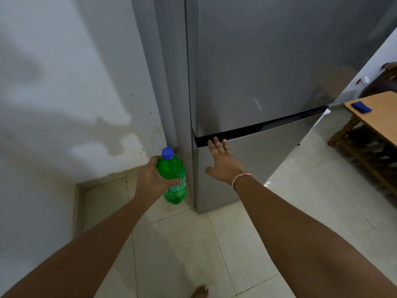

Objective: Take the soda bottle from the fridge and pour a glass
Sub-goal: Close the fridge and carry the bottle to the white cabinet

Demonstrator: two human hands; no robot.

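Observation:
A green soda bottle [174,176] with a blue cap hangs upright in front of the fridge's left edge, gripped around its middle by my left hand [151,179]. The tall grey fridge [257,72] fills the upper middle of the view with both doors shut. My right hand [223,162] lies flat and spread on the lower door, its fingertips touching the dark gap between the two doors. No glass is in view.
A white wall [64,82] stands close on the left. A wooden table [378,119] with a blue object [362,106] on it is at the right edge. Pale tiled floor [214,244] lies below, with my bare foot [200,291] at the bottom.

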